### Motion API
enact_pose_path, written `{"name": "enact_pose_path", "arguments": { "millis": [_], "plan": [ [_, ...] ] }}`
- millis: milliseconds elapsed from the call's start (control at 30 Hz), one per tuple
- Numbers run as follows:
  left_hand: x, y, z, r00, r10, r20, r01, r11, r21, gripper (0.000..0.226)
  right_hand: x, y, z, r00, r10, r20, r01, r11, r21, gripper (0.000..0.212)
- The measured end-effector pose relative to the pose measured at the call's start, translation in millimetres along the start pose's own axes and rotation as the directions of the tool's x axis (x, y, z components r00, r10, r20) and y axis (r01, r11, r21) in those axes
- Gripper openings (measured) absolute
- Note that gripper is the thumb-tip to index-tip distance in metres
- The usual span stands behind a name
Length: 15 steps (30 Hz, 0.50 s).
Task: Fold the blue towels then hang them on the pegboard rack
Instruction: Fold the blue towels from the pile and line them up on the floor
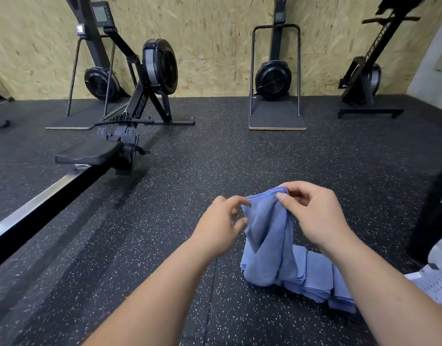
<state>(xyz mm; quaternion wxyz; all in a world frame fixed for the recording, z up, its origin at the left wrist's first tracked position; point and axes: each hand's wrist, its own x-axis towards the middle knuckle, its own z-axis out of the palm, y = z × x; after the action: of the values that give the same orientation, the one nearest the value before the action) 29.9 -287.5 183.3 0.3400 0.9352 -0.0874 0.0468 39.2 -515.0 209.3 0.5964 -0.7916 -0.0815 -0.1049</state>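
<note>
A blue towel (268,236) hangs in front of me, doubled over, its lower end reaching the floor. My right hand (314,216) pinches its top edge between thumb and fingers. My left hand (223,226) is at the towel's left edge, its fingertips pinching a fold there. Behind the hanging towel, folded blue towels (319,278) lie in a row on the black speckled rubber floor (165,221). No pegboard rack is in view.
A rowing machine (120,136) with its seat and rail stretches from the left toward the back wall. Two ski-type machines (275,78) stand against the chipboard wall, and another rower (364,78) is stored upright at the right. A dark object (434,216) sits at the right edge.
</note>
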Motion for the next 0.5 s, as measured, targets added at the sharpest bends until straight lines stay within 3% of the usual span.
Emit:
{"name": "enact_pose_path", "arguments": {
  "millis": [200,333,433,500],
  "plan": [
    [1,2,0,0.993,0.023,-0.112,-0.027,0.999,-0.036,0.038,-2,-7,-6,0.998,-0.026,0.059,0.024,0.999,0.043,0.017],
    [4,-2,2,0.997,0.032,-0.069,-0.028,0.998,0.050,0.017,-3,-8,-9,0.996,-0.029,0.086,0.023,0.998,0.065,0.017],
    [3,-6,4,1.000,0.001,-0.010,0.001,0.981,0.196,0.013,-1,-5,-11,0.999,-0.031,0.009,0.030,0.998,0.049,0.015],
    [4,-9,2,1.000,-0.010,-0.028,0.018,0.965,0.260,0.017,2,3,-14,0.996,-0.028,-0.083,0.023,0.998,-0.061,0.012]
  ]
}}
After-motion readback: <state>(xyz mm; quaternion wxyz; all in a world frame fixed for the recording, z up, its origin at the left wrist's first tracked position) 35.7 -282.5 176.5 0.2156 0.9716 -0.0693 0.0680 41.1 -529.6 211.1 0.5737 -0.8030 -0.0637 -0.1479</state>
